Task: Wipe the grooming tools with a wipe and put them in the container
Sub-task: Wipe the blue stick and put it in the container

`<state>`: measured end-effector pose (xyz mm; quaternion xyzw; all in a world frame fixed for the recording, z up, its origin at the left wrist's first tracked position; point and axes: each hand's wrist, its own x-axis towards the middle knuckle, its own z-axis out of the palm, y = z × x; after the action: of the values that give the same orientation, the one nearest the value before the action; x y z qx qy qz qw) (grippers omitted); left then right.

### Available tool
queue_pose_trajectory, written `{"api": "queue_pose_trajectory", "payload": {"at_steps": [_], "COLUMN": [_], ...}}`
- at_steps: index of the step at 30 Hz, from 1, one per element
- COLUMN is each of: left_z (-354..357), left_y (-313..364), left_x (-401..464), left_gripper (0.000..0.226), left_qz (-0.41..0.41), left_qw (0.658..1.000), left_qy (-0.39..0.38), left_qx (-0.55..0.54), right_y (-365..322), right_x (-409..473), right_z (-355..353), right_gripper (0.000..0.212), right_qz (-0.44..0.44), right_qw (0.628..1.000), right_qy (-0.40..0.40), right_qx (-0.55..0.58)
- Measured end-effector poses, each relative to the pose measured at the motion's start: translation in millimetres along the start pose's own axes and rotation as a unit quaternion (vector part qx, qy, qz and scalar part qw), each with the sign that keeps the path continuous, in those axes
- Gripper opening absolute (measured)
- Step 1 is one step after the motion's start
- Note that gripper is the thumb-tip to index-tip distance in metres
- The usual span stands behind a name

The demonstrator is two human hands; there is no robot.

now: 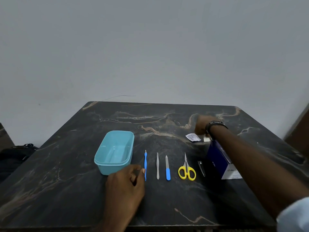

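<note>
Dark marble tabletop (66, 173) against a grey wall. Left hand (127, 183) nearest, fingers curled, thumb and fingertip touching the lower end of the blue cuticle pusher (145, 164); whether it pinches it, cannot tell. Teal container (115, 151) just beyond this hand, empty. To the hand's right in a row: tweezers (157, 165), nail file (167, 168), yellow scissors (186, 169), nail clipper (201, 168), all flat on the tabletop. Blue box (219, 158) under the right forearm. Right hand (203, 125) farthest, blurred, fingers curled; grip unclear. Wipe sachet (193, 137) just below it, lying on the tabletop.
</note>
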<state>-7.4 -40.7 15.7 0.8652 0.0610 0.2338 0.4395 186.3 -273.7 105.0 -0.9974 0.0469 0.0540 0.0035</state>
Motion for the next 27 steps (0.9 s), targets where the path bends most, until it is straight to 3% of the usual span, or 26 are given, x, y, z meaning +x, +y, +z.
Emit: {"api": "queue_pose_trajectory", "payload": {"at_steps": [4,8,11,14,19,22,27], "left_z": [0,1,7,13,20,21,22], "left_y": [9,27,36,41,46,44,48], "left_x": [5,10,11,12,12,13,16], "left_gripper": [0.025,0.043,0.036,0.022,0.015,0.017,0.020], "left_qz": [0.014,-0.012,-0.002,0.005,0.010,0.010,0.036], "left_qw": [0.991,0.970,0.955,0.941,0.916,0.911,0.940], "left_qy": [-0.037,-0.068,-0.076,-0.100,-0.151,-0.160,-0.103], "left_qx": [0.128,0.235,0.288,0.324,0.372,0.380,0.323], "right_y": [-2,-8,-17,-25,-31,-34,-37], "right_x": [-25,-52,-85,-103,-96,-95,-95], "right_z": [-19,-29,-23,-3,31,44,60], "right_gripper": [0.012,0.007,0.023,0.041,0.012,0.006,0.008], "right_qz": [-0.005,-0.074,-0.199,-0.264,-0.287,-0.295,-0.268], "right_qw": [0.991,0.955,0.895,0.862,0.845,0.826,0.799], "right_qy": [0.137,0.255,0.246,0.201,0.178,0.185,0.198], "right_qx": [-0.007,0.130,0.315,0.384,0.414,0.443,0.500]}}
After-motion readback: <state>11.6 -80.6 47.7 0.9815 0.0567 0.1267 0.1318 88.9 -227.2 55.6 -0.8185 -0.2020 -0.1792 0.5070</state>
